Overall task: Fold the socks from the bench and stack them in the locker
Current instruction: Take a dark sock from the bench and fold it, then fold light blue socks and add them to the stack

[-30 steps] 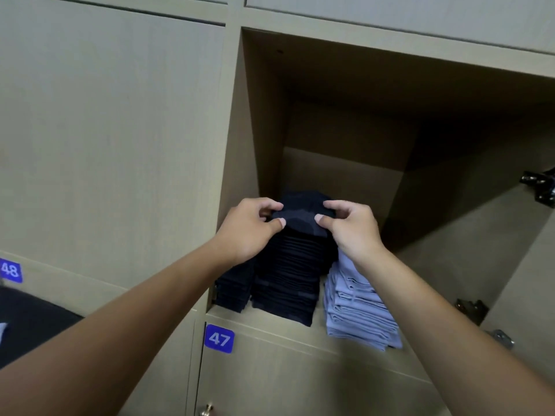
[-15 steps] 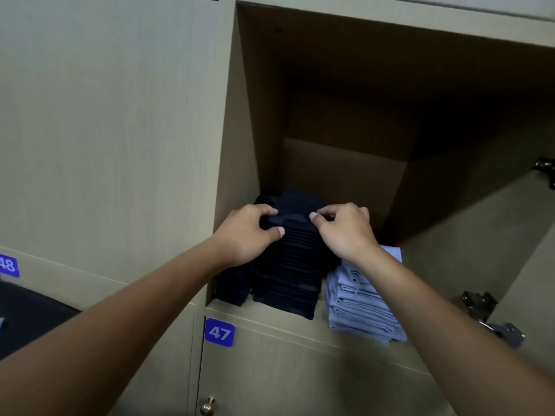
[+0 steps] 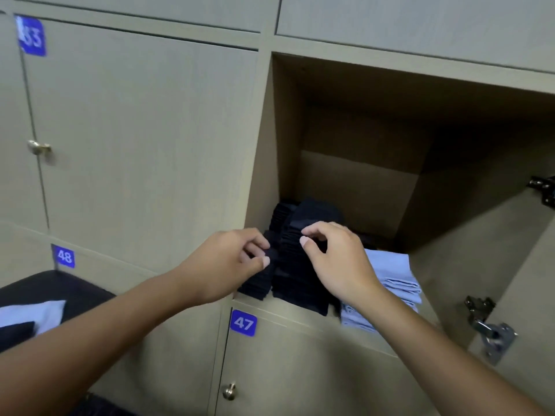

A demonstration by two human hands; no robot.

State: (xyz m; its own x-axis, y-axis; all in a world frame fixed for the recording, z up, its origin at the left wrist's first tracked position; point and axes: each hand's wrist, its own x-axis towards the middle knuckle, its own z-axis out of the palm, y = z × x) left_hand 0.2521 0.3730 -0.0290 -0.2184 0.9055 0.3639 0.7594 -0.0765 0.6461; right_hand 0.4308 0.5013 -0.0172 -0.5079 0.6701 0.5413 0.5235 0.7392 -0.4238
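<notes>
In the head view, the left hand (image 3: pixel 231 262) pinches an edge of the tall stack of folded dark navy socks (image 3: pixel 295 265) in the open beige wooden locker (image 3: pixel 360 181), the right hand's (image 3: pixel 336 259) loosely curled fingers (image 3: pixel 312 232) hover at its top holding nothing visible, so a careless tug risks toppling it toward the pale blue folded pile (image 3: pixel 393 274) beside them.

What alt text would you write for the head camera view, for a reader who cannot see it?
Two bare hands, the left hand and the right hand, reach to the front of a tall stack of dark folded socks in an open locker. A lower stack of light blue socks stands to its right. Closed doors numbered 47 and 48 lie below.
</notes>
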